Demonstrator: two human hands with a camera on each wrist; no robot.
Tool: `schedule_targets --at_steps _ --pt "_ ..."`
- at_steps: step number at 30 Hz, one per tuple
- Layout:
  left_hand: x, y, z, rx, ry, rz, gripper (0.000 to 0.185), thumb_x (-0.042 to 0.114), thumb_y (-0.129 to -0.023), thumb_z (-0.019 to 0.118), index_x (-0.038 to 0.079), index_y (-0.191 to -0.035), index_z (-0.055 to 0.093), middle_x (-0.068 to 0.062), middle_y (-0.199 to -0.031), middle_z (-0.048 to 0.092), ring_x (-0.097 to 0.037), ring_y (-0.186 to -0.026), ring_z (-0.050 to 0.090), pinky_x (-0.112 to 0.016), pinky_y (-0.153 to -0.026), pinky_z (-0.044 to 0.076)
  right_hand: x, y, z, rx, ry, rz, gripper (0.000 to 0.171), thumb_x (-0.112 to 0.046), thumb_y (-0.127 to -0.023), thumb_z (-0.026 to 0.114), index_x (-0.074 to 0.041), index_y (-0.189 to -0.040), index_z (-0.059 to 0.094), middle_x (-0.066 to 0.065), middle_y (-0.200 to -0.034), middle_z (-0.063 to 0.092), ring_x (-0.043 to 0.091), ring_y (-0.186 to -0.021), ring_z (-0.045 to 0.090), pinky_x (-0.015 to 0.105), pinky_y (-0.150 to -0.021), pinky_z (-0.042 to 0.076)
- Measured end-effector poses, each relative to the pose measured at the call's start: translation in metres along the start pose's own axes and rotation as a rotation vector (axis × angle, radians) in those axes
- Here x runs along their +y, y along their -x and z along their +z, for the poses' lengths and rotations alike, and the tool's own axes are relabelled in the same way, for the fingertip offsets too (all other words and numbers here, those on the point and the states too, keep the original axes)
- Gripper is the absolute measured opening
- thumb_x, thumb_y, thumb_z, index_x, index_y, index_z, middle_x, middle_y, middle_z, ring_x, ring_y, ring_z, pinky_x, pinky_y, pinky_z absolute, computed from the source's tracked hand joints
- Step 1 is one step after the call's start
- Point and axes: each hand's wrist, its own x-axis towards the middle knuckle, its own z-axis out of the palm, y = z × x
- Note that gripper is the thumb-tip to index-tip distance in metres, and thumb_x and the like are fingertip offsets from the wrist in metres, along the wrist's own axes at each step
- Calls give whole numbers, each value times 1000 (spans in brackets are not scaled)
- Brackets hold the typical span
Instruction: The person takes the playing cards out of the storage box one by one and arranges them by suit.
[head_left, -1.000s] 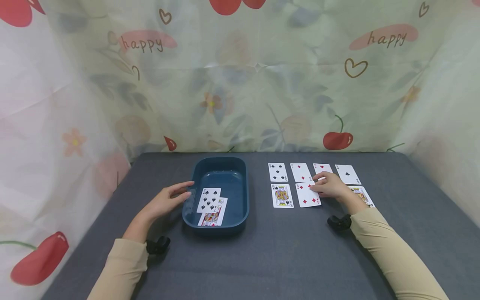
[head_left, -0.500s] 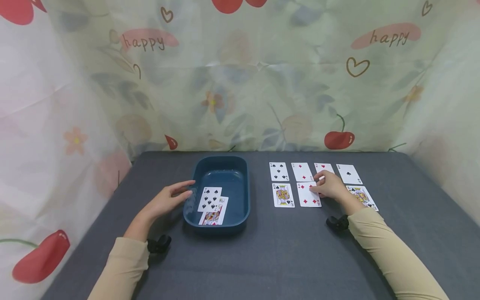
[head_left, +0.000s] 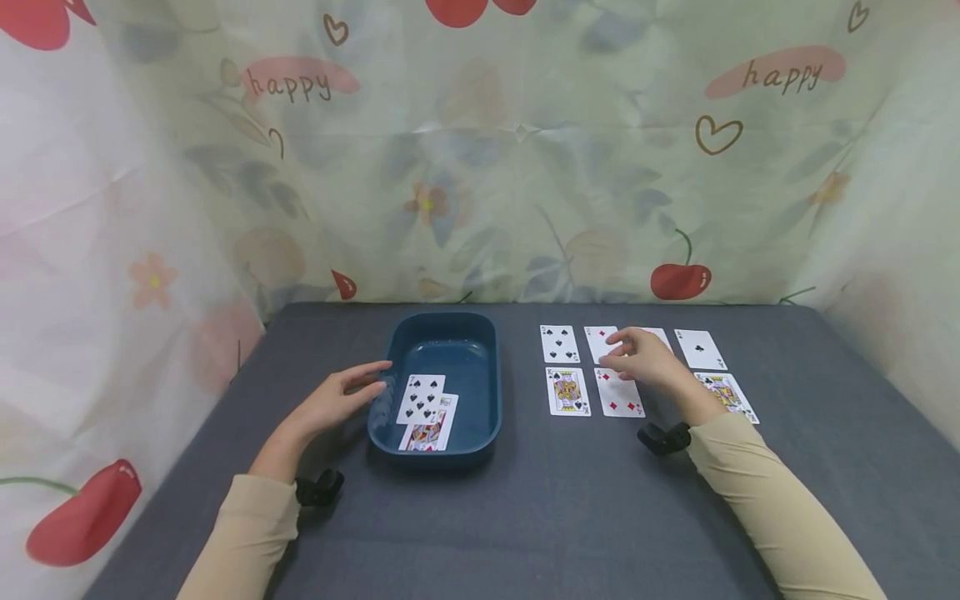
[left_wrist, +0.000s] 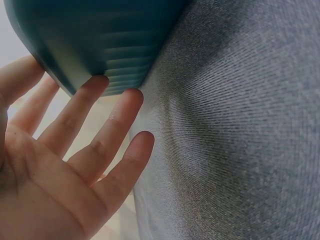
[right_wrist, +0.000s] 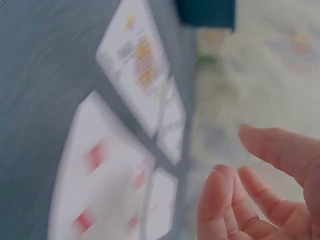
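Note:
My left hand [head_left: 333, 408] is at the left side of a blue plastic tray [head_left: 491, 400]. Its fingertips reach the tray's rim and side wall, fingers spread and nearly straight in the left wrist view. In the tray lie a seven of spades [head_left: 421, 400] and, partly under it, a face card [head_left: 442, 429]. My right hand [head_left: 648, 362] hovers above the cards at the right, holding nothing; the right wrist view shows a gap between thumb and fingers. Below it lie the four of diamonds [head_left: 620, 396] and the two of diamonds [head_left: 597, 337], both partly covered.
Left of the right hand lie a king [head_left: 568, 392] and a five of spades [head_left: 559, 343]. Behind it is a mostly hidden card [head_left: 660, 335]. Farther right are a black ace [head_left: 701, 350] and another king [head_left: 726, 394]. A printed curtain [head_left: 517, 208] hangs behind the table.
My right hand has lifted off the four of diamonds and moved left and up, now overlapping the two of diamonds. The four stays on the table. My left hand stays at the tray.

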Motion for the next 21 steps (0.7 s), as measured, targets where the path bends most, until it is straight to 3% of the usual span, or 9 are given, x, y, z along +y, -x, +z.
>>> schedule_targets --at_steps 5,8,12,21 --pt "0 -1 0 -1 7 -9 50 34 -95 51 18 -141 41 -17 -147 38 -38 -134 38 -56 -106 35 -36 -1 7 -62 -68 -67 45 -18 -87 63 4 -124 49 24 -110 60 24 -84 66 33 -74 56" --pt "0 -1 1 1 6 -15 50 34 -95 51 18 -142 41 -17 -147 38 -38 -134 39 -55 -105 36 -59 -2 16 -107 -113 -114 44 -19 -88 62 2 -124 50 23 -112 59 21 -88 65 36 -80 56" --pt "0 -2 0 -2 1 -18 50 35 -95 51 19 -142 40 -17 -147 39 -38 -133 40 -55 -105 37 -89 -5 31 -162 -160 -173 41 -18 -88 62 0 -123 51 21 -110 60 13 -84 64 34 -79 56" --pt "0 -1 0 -11 4 -9 51 37 -95 51 19 -142 40 -18 -147 38 -38 -133 40 -56 -104 38 -151 -13 66 -256 -232 -249 33 -14 -88 63 -2 -117 55 12 -97 64 23 -83 64 33 -75 54"
